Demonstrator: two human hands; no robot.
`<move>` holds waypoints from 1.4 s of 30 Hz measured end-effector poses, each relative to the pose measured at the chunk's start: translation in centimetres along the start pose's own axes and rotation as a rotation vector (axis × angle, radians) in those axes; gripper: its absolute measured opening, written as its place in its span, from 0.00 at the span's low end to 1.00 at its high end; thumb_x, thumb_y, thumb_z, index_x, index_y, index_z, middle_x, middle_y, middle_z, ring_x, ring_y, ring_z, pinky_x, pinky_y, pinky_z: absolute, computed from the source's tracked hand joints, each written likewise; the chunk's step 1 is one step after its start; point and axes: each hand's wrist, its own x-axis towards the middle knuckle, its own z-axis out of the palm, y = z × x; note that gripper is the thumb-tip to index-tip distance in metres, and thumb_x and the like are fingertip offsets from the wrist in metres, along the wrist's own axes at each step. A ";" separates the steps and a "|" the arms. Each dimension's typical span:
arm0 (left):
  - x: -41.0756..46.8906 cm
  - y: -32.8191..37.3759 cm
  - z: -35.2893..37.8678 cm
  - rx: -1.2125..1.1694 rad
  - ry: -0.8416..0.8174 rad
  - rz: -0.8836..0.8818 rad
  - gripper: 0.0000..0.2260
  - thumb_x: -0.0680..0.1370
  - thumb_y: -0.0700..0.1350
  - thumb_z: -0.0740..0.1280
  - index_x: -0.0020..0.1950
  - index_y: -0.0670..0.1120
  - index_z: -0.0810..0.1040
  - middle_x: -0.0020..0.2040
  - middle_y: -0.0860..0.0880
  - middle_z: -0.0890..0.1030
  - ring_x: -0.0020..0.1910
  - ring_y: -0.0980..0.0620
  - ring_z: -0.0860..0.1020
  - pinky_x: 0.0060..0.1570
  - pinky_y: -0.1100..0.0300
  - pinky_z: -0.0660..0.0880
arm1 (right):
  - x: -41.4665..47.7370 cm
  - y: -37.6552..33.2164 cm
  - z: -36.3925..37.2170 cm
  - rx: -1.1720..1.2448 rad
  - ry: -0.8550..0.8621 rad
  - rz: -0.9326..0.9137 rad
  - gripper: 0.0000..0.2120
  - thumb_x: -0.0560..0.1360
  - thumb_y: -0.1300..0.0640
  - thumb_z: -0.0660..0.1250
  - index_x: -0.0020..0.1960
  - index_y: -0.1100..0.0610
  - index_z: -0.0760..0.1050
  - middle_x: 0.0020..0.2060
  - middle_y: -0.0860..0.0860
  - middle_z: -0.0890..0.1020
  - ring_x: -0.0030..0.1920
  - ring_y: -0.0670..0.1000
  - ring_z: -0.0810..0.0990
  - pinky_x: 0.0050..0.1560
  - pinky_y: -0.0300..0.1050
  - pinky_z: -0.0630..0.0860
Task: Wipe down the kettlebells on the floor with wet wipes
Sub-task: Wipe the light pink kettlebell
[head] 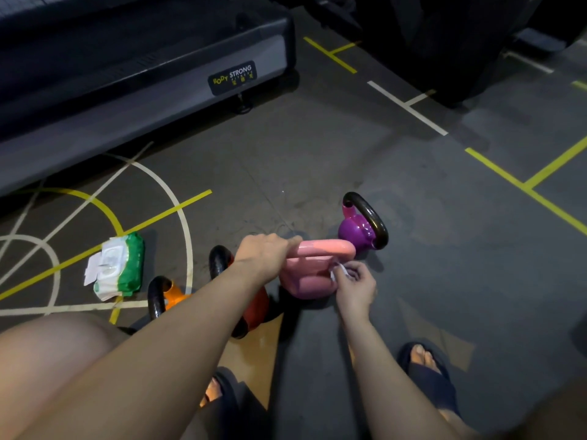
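Note:
A pink kettlebell [313,279] stands on the dark floor in the middle. My left hand [265,252] grips the left end of its pink handle. My right hand [354,285] pinches a small white wet wipe [337,270] against the kettlebell's right side. Behind it to the right sits a purple kettlebell [355,231] with a black handle. A red kettlebell [255,308] lies partly hidden under my left forearm. An orange kettlebell [173,296] with a black handle is further left. The green and white wet wipe pack [119,268] lies on the floor at the left.
A grey treadmill base [143,87] marked Body Strong runs along the upper left. Dark machine bases [444,42] stand at the upper right. Yellow and white lines cross the floor. My knee [47,360] and sandalled feet [425,366] fill the lower edge.

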 end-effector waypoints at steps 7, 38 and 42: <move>0.3 -1.3 0.0 0.044 0.106 0.006 0.08 0.82 0.45 0.60 0.59 0.56 0.72 0.58 0.50 0.80 0.58 0.45 0.80 0.42 0.56 0.66 | -5.1 -1.7 -0.9 -0.238 -0.258 0.076 0.02 0.69 0.57 0.73 0.39 0.54 0.81 0.27 0.44 0.83 0.34 0.45 0.81 0.36 0.39 0.74; -2.5 3.2 4.8 -0.758 0.093 -0.359 0.08 0.78 0.44 0.68 0.44 0.49 0.69 0.42 0.46 0.79 0.33 0.53 0.80 0.32 0.60 0.72 | -1.8 -19.2 -6.1 -1.690 -1.063 -0.622 0.16 0.79 0.51 0.63 0.65 0.53 0.76 0.57 0.54 0.81 0.52 0.58 0.80 0.51 0.44 0.75; -2.0 6.8 10.3 -1.115 0.538 -0.583 0.05 0.75 0.44 0.74 0.45 0.50 0.79 0.41 0.49 0.85 0.42 0.49 0.82 0.41 0.55 0.74 | -1.3 -16.7 -3.8 -1.682 -1.003 -0.621 0.17 0.79 0.54 0.62 0.67 0.54 0.74 0.54 0.55 0.80 0.50 0.58 0.81 0.49 0.46 0.76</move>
